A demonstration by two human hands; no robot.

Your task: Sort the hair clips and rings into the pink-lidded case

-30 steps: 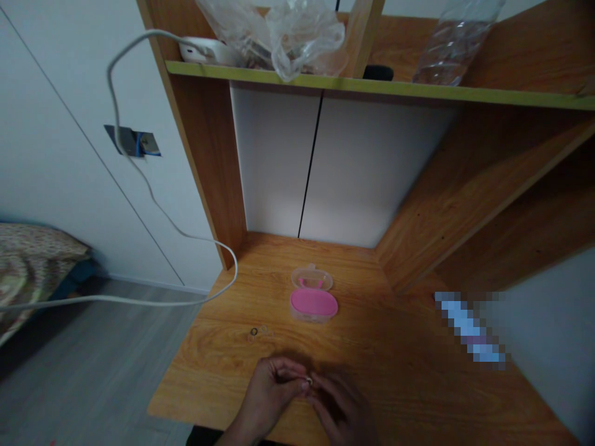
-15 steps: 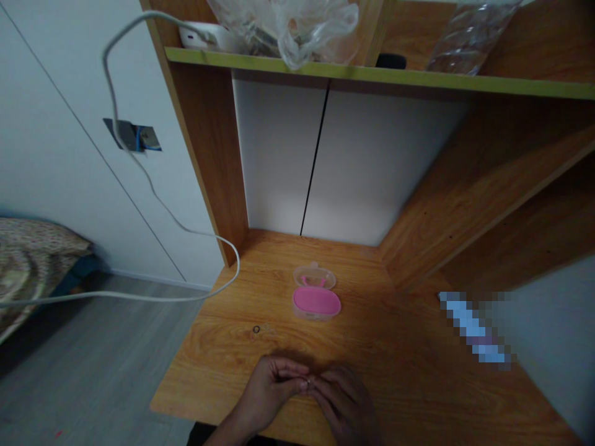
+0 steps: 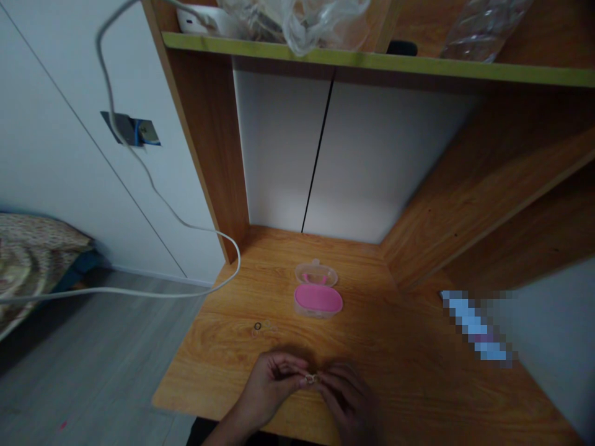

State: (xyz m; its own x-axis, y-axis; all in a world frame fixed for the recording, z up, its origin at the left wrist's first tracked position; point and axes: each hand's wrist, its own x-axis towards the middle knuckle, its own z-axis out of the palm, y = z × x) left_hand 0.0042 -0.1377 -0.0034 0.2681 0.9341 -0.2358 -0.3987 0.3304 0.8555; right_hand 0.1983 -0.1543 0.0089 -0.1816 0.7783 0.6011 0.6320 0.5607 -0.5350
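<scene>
My left hand (image 3: 279, 384) and my right hand (image 3: 344, 393) meet over the near part of the wooden desk. Both pinch a small pale elastic band (image 3: 311, 378) between thumb and fingertips; it shows as tiny loops, and its exact make is too small to tell. Beyond the hands lies an open clear plastic case (image 3: 317, 273) with a pink top surface (image 3: 318, 299) on its body. To the left, a small black ring-shaped band (image 3: 257, 326) rests on the desk beside several faint, pale bands (image 3: 269, 326).
A white cable (image 3: 149, 294) loops over the desk's left edge. At the right lies a blurred-out flat object (image 3: 475, 325). Overhead, a shelf (image 3: 260, 51) bears a plastic bag (image 3: 307, 25), a white device (image 3: 199, 21) and a clear bottle (image 3: 483, 31).
My fingertips have drawn slightly apart, and the pale loops between them show more clearly. The view has shifted a little; the case and the loose bands stay in place.
</scene>
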